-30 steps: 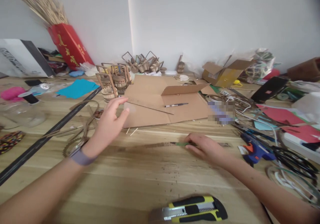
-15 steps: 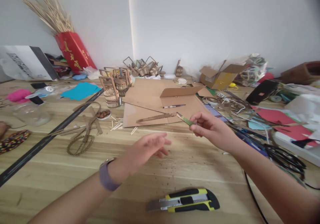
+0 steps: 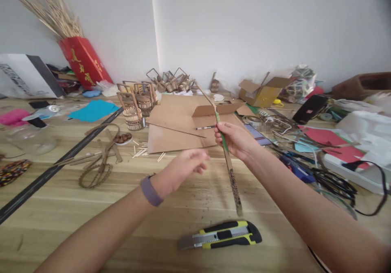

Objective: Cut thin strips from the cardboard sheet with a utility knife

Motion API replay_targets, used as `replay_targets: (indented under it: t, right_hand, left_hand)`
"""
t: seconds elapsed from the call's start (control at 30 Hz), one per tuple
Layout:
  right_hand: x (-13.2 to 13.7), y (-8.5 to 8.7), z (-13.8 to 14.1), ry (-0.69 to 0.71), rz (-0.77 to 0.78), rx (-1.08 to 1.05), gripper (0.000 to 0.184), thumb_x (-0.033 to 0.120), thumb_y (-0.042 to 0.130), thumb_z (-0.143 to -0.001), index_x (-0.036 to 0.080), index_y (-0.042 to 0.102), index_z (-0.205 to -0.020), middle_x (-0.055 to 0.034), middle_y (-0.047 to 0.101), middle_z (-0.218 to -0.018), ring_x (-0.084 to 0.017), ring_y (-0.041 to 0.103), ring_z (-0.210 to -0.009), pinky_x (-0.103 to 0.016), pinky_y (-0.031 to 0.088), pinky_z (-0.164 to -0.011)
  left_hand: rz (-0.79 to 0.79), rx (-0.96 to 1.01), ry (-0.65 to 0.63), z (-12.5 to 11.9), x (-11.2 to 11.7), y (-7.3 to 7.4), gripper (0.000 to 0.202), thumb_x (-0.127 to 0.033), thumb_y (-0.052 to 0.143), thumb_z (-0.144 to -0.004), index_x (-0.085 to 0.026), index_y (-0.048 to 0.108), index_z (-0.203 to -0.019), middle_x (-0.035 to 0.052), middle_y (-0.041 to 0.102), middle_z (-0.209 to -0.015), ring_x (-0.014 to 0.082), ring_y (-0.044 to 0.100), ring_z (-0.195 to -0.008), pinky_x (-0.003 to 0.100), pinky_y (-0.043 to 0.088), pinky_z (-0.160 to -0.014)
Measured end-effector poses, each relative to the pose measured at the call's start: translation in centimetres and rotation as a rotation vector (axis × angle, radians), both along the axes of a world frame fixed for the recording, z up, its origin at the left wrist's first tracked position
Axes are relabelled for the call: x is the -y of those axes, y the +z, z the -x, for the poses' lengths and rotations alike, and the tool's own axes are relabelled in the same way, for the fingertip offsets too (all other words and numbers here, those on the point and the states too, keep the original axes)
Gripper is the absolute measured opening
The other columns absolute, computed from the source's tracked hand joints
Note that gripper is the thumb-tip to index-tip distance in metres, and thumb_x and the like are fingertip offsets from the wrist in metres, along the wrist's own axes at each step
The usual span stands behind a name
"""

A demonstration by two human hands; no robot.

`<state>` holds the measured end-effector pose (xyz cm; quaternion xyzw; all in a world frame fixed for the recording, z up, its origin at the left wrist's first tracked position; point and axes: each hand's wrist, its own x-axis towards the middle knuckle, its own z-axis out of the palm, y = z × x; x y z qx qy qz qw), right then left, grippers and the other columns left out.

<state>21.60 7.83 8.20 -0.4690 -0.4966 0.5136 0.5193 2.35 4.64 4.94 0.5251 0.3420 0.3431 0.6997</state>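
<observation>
Flat strip (image 3: 227, 159) (green-banded; mottled) in right hand (image 3: 233, 140)

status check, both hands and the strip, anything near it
Right grip closed on green-brown strip. Left grip loosely curled, nothing visibly held. Utility knife on table, below strip's lower end in view.

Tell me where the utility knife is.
In the head view, the utility knife lies at bottom centre on the table, just below the strip in the right hand.
</observation>
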Motion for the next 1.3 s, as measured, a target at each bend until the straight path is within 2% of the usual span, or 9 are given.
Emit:
replay_targets:
  t: [0.13,0.33,0.5,0.6,0.67,0.83,1.03,1.13,1.3]
  right_hand:
    - [-3.1,-1.6,1.5,0.000,0.052,0.019,0.028,0.037,0.057,-0.094,0.016,0.060,-0.112,-0.0052,0.064,-0.105,-0.016,0.063,-0.083,-0.034,0.055,-0.071]
    - [-3.4,-4.2,4.0,0.000,0.033,0.174,0.031,0.043,0.054,-0.095,0.017,0.062,-0.107,-0.0063,0.065,-0.102,-0.017,0.063,-0.086,-0.036,0.054,-0.075]
    - [4.9,-4.3,2.4,0.056,-0.042,0.419,0.023,0.041,0.075,-0.076,0.023,0.068,-0.088,-0.0028,0.066,-0.086,-0.019,0.059,-0.081,-0.036,0.051,-0.076]
    - [11.5,-4.5,1.1,0.505,-0.241,0.839,0.024,0.035,0.076,-0.075,0.027,0.071,-0.097,-0.0047,0.066,-0.095,-0.022,0.061,-0.087,-0.035,0.051,-0.075]
    - [14.8,-5.4,0.6,0.626,-0.362,1.072,0.030,0.031,0.073,-0.080,0.030,0.068,-0.109,-0.0043,0.067,-0.096,-0.023,0.062,-0.089,-0.034,0.052,-0.074]
    - [18.2,-8.2,2.1,0.475,-0.603,1.292,0.030,0.014,0.060,-0.085,0.030,0.067,-0.110,-0.0033,0.068,-0.093,-0.020,0.063,-0.083,-0.029,0.052,-0.071]
    - [17.0,-8.9,4.3,0.350,-0.612,1.256,0.030,0.018,0.062,-0.083,0.029,0.068,-0.110,-0.0040,0.067,-0.091,-0.020,0.063,-0.079,-0.029,0.054,-0.065]
    - [14.7,-9.4,1.8,0.260,-0.574,1.256,0.029,0.021,0.055,-0.089,0.028,0.069,-0.114,-0.0066,0.066,-0.094,-0.021,0.063,-0.082,-0.032,0.055,-0.067]
    - [10.6,-10.7,-6.4,-0.046,-0.376,1.358,0.033,0.040,0.049,-0.092,0.024,0.072,-0.108,-0.0120,0.065,-0.098,-0.028,0.064,-0.090,-0.047,0.053,-0.081]
  left_hand:
    - [0.154,0.021,-0.223,0.4,2.7,-3.2,0.061,-0.061,0.079,-0.066,-0.010,0.068,-0.095,0.0110,0.070,-0.097,0.0084,0.053,-0.063,0.024,0.042,-0.062]
    - [0.226,0.005,-0.232,2.3,3.6,-3.5,0.057,-0.056,0.080,-0.068,-0.011,0.069,-0.102,0.0032,0.068,-0.077,0.0063,0.045,-0.055,0.022,0.035,-0.056]
    - [0.269,-0.007,-0.047,4.6,3.1,-3.5,0.048,-0.050,0.079,-0.071,-0.013,0.072,-0.099,0.0017,0.065,-0.073,0.0065,0.043,-0.054,0.021,0.034,-0.054]
    - [0.297,0.009,0.012,5.7,3.0,-3.3,0.047,-0.049,0.081,-0.069,-0.013,0.073,-0.098,0.0015,0.063,-0.072,0.0064,0.043,-0.054,0.020,0.034,-0.053]
    - [0.315,0.025,0.043,6.1,3.0,-3.1,0.047,-0.049,0.082,-0.068,-0.013,0.073,-0.096,0.0013,0.062,-0.071,0.0062,0.043,-0.055,0.020,0.035,-0.053]
    - [0.304,0.061,0.088,6.6,2.8,-2.6,0.048,-0.049,0.084,-0.066,-0.012,0.073,-0.094,0.0002,0.060,-0.068,0.0044,0.042,-0.053,0.017,0.033,-0.049]
    - [0.255,0.151,0.157,7.6,2.4,-2.7,0.048,-0.047,0.084,-0.067,-0.012,0.073,-0.098,0.0002,0.060,-0.064,0.0046,0.044,-0.051,0.017,0.031,-0.045]
    - [0.252,0.174,0.173,7.7,2.4,-2.8,0.044,-0.044,0.082,-0.071,-0.012,0.073,-0.100,0.0007,0.060,-0.066,0.0050,0.044,-0.051,0.017,0.032,-0.046]
    - [0.293,0.132,0.069,6.7,3.2,-3.1,0.051,-0.049,0.080,-0.072,-0.012,0.070,-0.106,0.0008,0.061,-0.069,0.0046,0.042,-0.050,0.019,0.031,-0.046]
